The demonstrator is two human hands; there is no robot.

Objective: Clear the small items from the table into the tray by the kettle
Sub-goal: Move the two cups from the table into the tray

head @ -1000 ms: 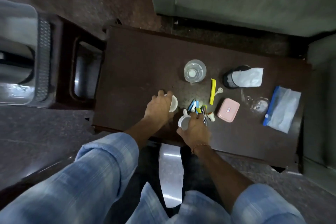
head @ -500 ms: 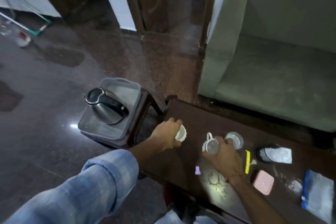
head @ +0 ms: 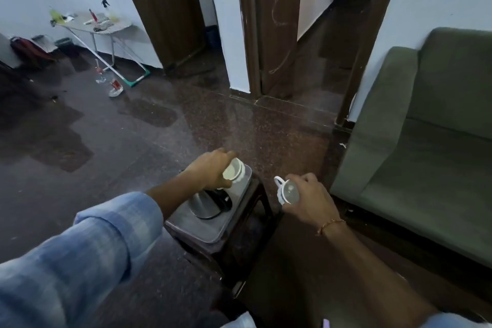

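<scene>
The left hand (head: pixel 210 172) is curled around a small white cup (head: pixel 233 172), the grip closed on its outer wall with the thumb underneath and the fingers over the top. The cup is tipped on its side, its open mouth turned toward the camera, and it hangs above the far corner of the grey tray (head: pixel 213 231). Whether the cup touches the tray's rim cannot be told.

The right hand (head: pixel 306 198) is clenched on a small white mug with a looped handle (head: pixel 286 192). The fingers wrap its body from the right side, and the handle sticks out to the left, free of the grip. This mug is held in the air to the right of the tray, over the dark floor (head: pixel 133 141) between the tray and the green sofa (head: pixel 426 154).

The tray sits on a small dark wooden stool (head: pixel 239 245). A steel kettle with a black handle (head: pixel 206 204) stands in the tray, partly hidden beneath the left wrist. The near part of the tray is bare.

A blue plaid sleeve (head: pixel 87 253) covers the left forearm, and a thin bracelet (head: pixel 328 225) circles the right wrist.
</scene>
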